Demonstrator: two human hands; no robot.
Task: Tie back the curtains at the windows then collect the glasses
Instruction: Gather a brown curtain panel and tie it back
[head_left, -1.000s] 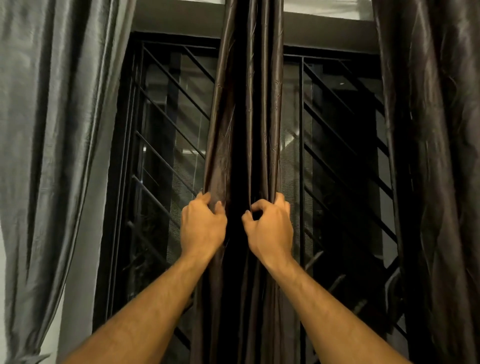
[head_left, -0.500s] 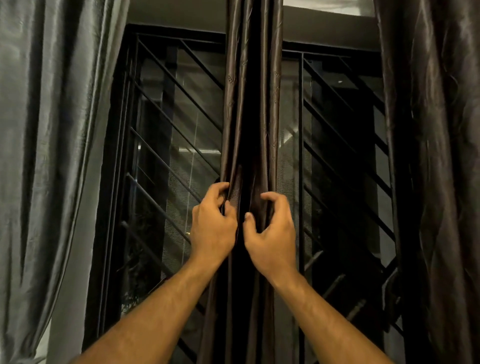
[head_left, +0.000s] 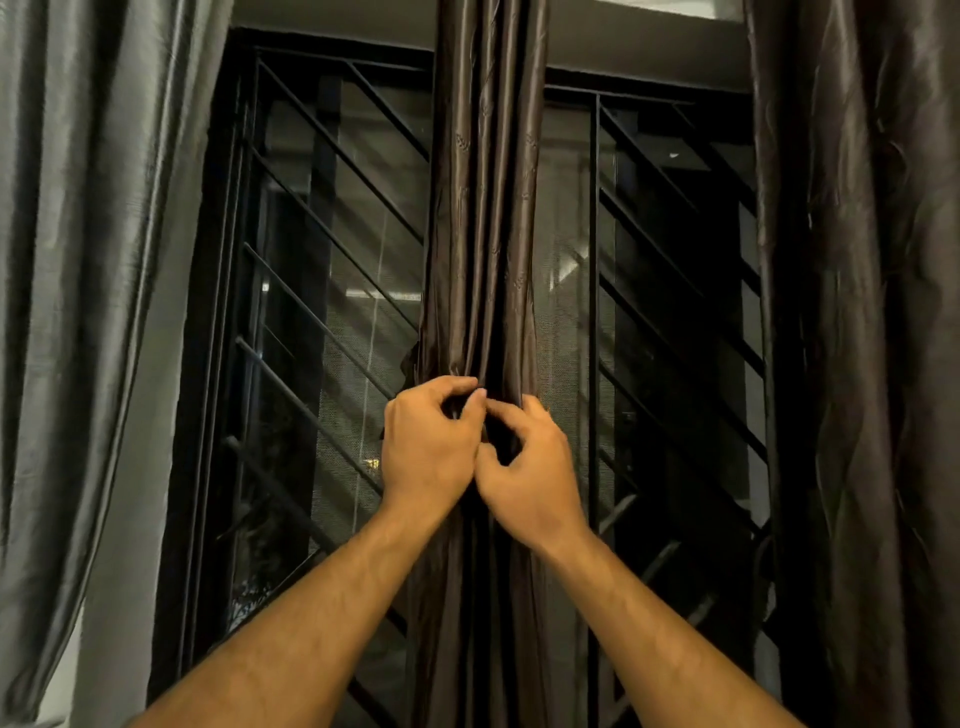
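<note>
In the head view, a gathered dark brown curtain is pinched at the window's middle by the left hand and the right hand, held side by side and touching. To the left of the hands a grey curtain is seen hanging, with another dark curtain to their right and a barred window grille behind them.

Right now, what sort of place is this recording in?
Probably a room in a home, at a window: a barred window grille, a gathered brown curtain in both hands, and a grey curtain alongside.
</note>
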